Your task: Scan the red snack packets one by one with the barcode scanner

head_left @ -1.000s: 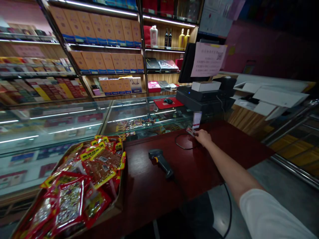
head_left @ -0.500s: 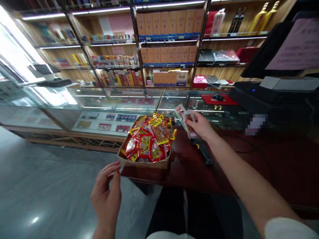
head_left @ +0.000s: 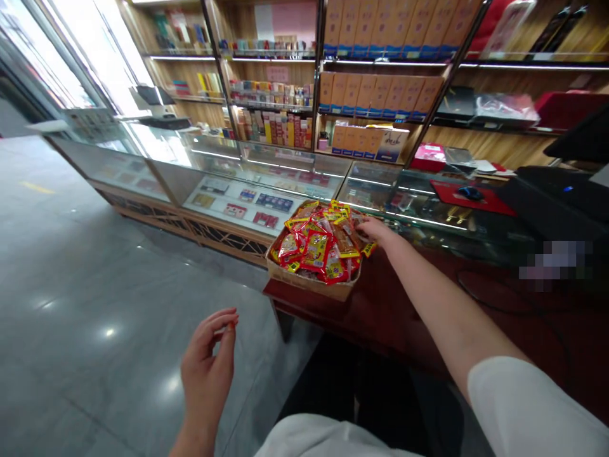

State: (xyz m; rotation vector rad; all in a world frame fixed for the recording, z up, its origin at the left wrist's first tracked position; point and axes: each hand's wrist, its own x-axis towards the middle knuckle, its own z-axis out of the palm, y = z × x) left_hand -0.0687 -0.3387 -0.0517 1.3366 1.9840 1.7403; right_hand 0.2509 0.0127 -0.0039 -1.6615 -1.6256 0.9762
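Grey glossy floor, lower left; bright window, upper left. Lit wooden shelves along top. Glass display case mid-frame, dark-red table right.

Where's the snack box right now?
In the head view, the box of snack packets sits, with the right hand at its right edge, on the left end of the dark red table, by the glass display case.

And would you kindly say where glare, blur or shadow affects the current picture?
Head view: glare floods the glass shopfront, upper left; bright spots dot the polished grey floor; print on the red and yellow plastic packets is blurred; the dark red table darkens rightward.
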